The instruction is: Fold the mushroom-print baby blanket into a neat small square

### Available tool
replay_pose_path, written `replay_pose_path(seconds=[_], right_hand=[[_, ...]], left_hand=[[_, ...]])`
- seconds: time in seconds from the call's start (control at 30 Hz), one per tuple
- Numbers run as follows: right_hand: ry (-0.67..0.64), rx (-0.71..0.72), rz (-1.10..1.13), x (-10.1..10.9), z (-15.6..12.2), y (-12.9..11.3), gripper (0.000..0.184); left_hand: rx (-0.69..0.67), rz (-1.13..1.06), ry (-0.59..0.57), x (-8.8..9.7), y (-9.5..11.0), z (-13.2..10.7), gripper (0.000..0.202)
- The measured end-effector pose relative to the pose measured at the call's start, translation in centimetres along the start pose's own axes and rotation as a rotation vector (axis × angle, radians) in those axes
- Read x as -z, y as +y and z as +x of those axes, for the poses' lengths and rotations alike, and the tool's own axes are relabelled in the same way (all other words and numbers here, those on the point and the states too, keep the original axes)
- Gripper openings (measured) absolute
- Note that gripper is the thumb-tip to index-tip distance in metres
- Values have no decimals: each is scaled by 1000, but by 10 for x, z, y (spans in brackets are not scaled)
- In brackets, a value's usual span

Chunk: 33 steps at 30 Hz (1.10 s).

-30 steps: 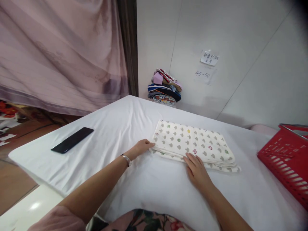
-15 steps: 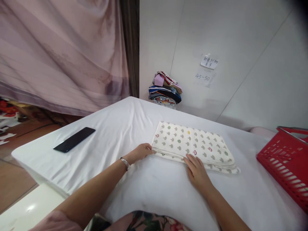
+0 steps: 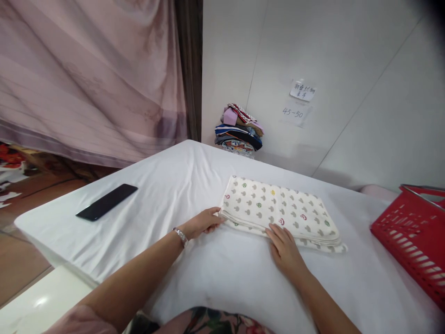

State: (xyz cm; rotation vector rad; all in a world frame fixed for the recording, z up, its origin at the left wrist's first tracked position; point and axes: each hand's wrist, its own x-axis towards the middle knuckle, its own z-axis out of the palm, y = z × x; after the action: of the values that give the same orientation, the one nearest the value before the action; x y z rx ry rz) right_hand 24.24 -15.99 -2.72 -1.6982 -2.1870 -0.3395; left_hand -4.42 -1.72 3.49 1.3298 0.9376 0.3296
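Observation:
A folded cream cloth (image 3: 278,211) printed with small grey, red and green shapes lies on a table under a white sheet (image 3: 167,195). My left hand (image 3: 203,221), with a bracelet at the wrist, touches the cloth's near left corner, fingers curled against the layered edge. My right hand (image 3: 285,248) rests at the middle of the near edge, fingers stretched flat with the tips on the cloth. Neither hand lifts the cloth.
A black phone (image 3: 106,201) lies on the sheet to the left. A red plastic basket (image 3: 413,241) stands at the right edge. A pile of folded clothes (image 3: 239,130) sits by the wall behind the table. A pink curtain (image 3: 86,79) hangs at left.
Almost nothing has moved. My left fingers have slid a little further under the cloth's near left corner; the view has shifted slightly.

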Motion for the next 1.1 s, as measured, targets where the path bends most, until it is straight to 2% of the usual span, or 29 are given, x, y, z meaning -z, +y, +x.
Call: replay_pose_path(seconds=[0.1,0.17,0.23,0.37,0.5,0.6,0.7,0.87,1.0,1.1], right_hand=[[8,3,-3,0,0,0,40],[17,7,-1,-1,-1,1,40],[24,10,5,-1,-1,1,40],[30,7,22,-2,-1,1,40],[22,-2,27,0,-1,0,41],[20,-5,31,0,0,0,40],[21,-2,28,-1,0,0,39],[17,-2,29,-1,0,1,40],[2,-10,29,0,1,0,40],[-6,-12,39,2,1,-1,40]], left_hand=[[2,24,-33,2,1,-2,43],[26,126,-28,5,0,-3,34],[35,285,43,9,-3,-5,27],[30,513,194,12,-8,-8,33],[29,517,334,7,-7,-8,33],[-48,479,481,2,-3,-9,39],[-121,508,556,-3,1,-10,43],[-39,648,472,-13,0,-1,46],[-8,720,463,-13,1,9,31],[-18,639,445,-8,1,13,23]])
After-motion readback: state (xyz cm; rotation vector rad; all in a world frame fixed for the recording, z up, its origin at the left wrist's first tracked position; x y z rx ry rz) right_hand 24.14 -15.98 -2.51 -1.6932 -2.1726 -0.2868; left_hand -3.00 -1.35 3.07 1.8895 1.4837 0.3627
